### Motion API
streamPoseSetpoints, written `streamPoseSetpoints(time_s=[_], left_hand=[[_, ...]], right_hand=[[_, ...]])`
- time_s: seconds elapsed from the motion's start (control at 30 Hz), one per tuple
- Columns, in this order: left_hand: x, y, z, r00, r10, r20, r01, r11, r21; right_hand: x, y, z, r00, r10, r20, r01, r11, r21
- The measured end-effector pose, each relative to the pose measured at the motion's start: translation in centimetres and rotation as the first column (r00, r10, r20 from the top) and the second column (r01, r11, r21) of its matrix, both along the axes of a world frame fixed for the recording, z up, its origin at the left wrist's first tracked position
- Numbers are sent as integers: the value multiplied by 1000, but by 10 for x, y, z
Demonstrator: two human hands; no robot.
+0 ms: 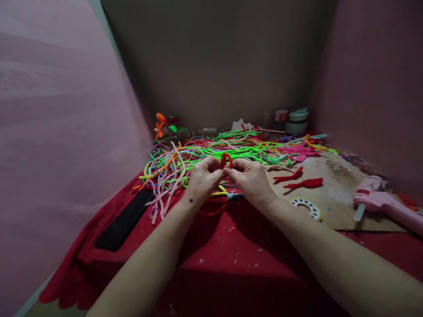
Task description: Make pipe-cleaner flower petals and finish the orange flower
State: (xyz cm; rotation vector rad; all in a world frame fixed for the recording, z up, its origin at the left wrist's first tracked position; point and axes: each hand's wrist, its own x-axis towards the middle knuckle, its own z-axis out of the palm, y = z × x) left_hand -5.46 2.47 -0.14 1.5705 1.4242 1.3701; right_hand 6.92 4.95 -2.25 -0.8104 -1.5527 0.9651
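Note:
My left hand [202, 178] and my right hand [251, 178] meet over the red cloth [231, 246], fingers pinched together. Between their fingertips stands a small loop of red pipe cleaner [226, 159], bent into an arch. Both hands grip it, one on each end. Just under the hands lie scissors with a yellow handle [229, 194] and a loose red pipe cleaner strand [213, 212]. Behind the hands spreads a heap of pipe cleaners [228, 149], mostly neon green, with pink, orange and purple ones.
A black flat object [124, 220] lies at left on the cloth. On a wooden board [333, 198] at right lie two red folded pieces [302, 179], a white curved piece [307, 206] and a pink glue gun [383, 202]. Jars [295, 119] and orange pipe-cleaner flowers [162, 125] stand at the back.

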Motion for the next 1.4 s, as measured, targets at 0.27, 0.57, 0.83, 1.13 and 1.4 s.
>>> streamPoseSetpoints(time_s=[0.27,0.57,0.83,1.13,1.4], left_hand=[[3,-3,4,999,-41,-8,41,998,-48],[0,-3,2,972,-201,119,222,953,-208],[-14,-1,8,960,-264,-89,218,911,-349],[-15,4,10,970,14,-242,-36,996,-87],[8,-6,4,975,-117,-188,94,988,-124]], right_hand=[[2,6,4,934,113,-340,-203,949,-241],[5,16,-4,882,179,-437,-326,900,-289],[4,19,-2,861,95,-499,-288,900,-326],[5,17,0,900,53,-432,-211,921,-327],[5,11,1,872,115,-475,-305,888,-345]])
